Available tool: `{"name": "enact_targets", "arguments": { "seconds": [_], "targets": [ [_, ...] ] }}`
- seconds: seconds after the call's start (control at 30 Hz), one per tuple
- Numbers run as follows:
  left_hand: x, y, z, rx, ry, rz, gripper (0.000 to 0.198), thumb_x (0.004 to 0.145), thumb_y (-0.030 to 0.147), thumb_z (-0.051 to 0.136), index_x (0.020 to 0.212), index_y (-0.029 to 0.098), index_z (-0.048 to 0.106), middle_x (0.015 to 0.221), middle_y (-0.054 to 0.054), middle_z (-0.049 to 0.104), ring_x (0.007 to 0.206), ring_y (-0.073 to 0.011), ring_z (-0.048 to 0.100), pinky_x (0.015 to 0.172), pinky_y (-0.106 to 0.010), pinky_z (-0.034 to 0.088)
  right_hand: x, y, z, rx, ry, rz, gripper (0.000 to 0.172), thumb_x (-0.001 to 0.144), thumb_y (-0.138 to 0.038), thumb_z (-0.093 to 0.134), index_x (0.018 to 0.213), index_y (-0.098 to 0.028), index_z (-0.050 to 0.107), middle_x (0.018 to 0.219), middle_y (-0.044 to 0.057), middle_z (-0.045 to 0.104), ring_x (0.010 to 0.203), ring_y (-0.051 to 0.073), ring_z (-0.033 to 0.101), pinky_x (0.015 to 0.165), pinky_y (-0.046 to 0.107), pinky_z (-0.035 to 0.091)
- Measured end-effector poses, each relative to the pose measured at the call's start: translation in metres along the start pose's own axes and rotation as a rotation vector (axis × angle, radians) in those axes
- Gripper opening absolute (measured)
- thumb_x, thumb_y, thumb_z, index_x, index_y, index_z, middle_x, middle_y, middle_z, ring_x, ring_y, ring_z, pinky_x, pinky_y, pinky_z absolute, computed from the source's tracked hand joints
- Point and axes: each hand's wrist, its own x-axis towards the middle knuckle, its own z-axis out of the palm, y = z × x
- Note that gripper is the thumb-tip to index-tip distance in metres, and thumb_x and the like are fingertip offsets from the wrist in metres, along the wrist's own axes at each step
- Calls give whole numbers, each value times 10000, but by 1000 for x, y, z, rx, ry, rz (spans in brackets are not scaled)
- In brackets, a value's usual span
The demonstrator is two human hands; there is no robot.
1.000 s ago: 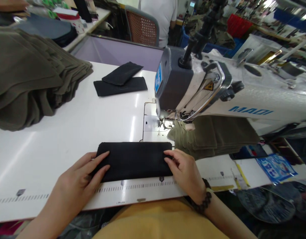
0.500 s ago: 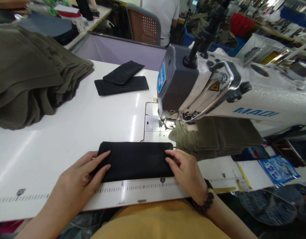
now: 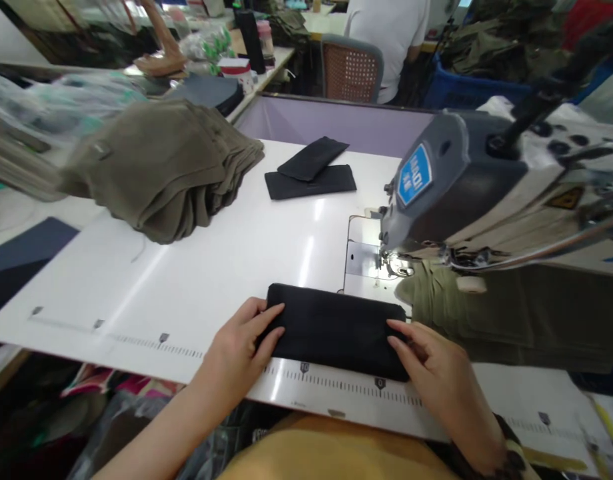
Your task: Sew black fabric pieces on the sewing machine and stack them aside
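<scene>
Flat rectangular black fabric piece (image 3: 336, 330), plain, no pattern. Two more folded black fabric strips (image 3: 311, 175). Stack of olive-green folded cloth (image 3: 161, 163). Glossy white sewing table (image 3: 186, 260) with black ruler ticks along its front edge. Grey-and-white sewing machine (image 3: 466, 180), blue label. Olive-green fabric pile under machine arm (image 3: 511, 313). Yellow shirt (image 3: 336, 457).

Our view has swung left, so the sewing machine (image 3: 486, 193) now sits further right and the olive fabric stack (image 3: 161, 163) shows whole. A dark panel (image 3: 21, 257) has come into sight at the left edge.
</scene>
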Motion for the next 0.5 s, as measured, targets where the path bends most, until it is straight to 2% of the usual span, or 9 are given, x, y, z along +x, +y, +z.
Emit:
{"name": "enact_targets", "arguments": {
  "seconds": [0.5],
  "targets": [
    [7,6,-5,-109,-44,-156,273,809,217,457,1043,156,584,857,-47,542,756,-149,553,695,-288,496,0,3,-1,-92,21,-35,292,795,-401,467,913,-215,659,832,46,673,689,186,633,586,258,513]
  ]
}}
